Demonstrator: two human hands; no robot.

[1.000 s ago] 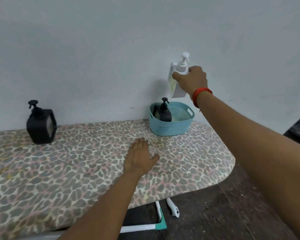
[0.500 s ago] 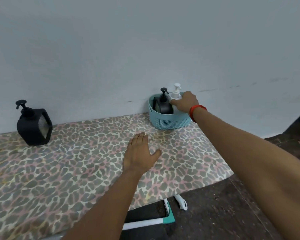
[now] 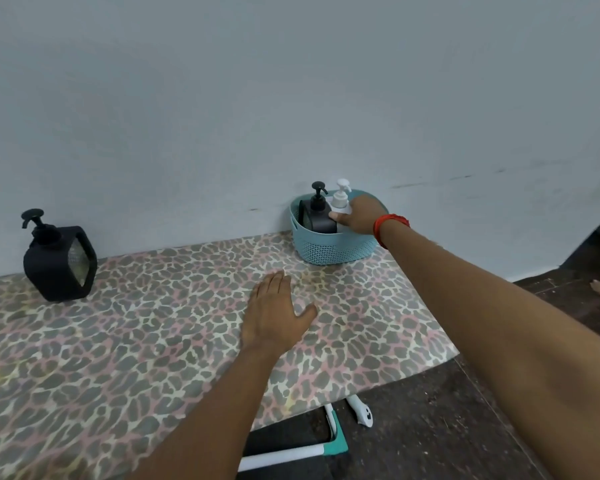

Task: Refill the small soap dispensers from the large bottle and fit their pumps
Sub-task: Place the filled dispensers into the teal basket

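White dispenser (image 3: 340,201) upright in basket (image 3: 326,252), just right of black dispenser (image 3: 321,216). Right hand (image 3: 359,216) wraps its body, thumb in front. Left hand (image 3: 274,313) flat, fingers straight, on board (image 3: 118,341). Second ago white dispenser held high against wall above basket; now lowered inside. Left hand unmoved.

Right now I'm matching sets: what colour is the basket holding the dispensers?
Light blue-green basket, best seen in the head view.
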